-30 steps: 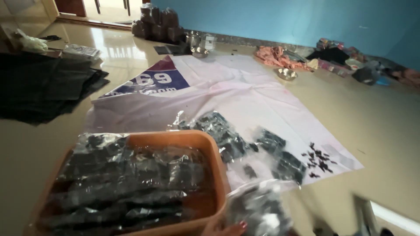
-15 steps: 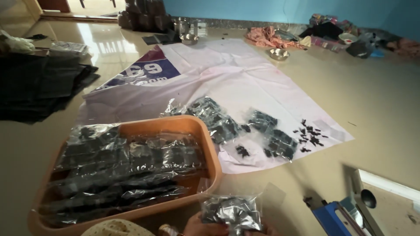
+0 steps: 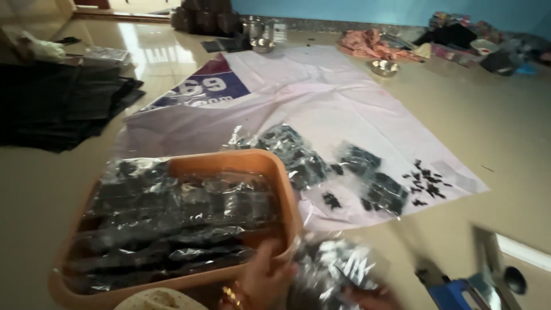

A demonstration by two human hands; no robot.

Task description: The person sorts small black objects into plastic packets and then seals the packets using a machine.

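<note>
Here the left hand (image 3: 270, 275) rests on the near corner of the orange tub (image 3: 270, 163), its fingers curled over the rim. Just right of the tub, the right hand (image 3: 367, 298) grips a blurred clear packet (image 3: 333, 270) of dark pieces above the floor.
</note>
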